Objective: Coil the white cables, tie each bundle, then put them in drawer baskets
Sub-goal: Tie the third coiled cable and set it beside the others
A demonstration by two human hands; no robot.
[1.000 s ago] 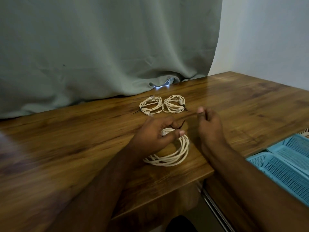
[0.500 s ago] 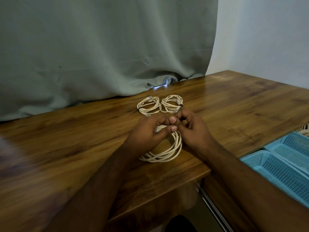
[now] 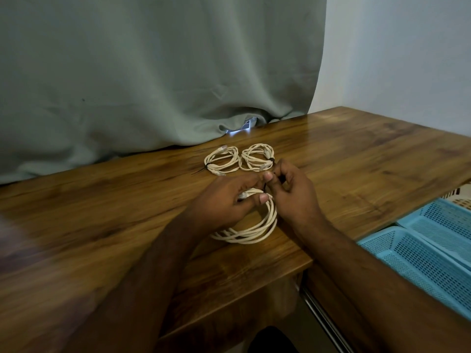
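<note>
Left hand [image 3: 224,200] grips a coiled white cable [image 3: 257,230] on the bench [image 3: 356,159]; right hand [image 3: 295,192] fingers pinch a black tie [image 3: 280,178].

The left hand [image 3: 224,200] hides the coiled cable's [image 3: 257,231] near-left part (frame's left edge is blurred).

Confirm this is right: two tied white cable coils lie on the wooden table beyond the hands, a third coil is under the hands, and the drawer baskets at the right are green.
Wrong on the colour only. The head view shows the drawer baskets are light blue. The rest holds: two tied coils lie on the wooden table, and both hands work at the third coil.
</note>
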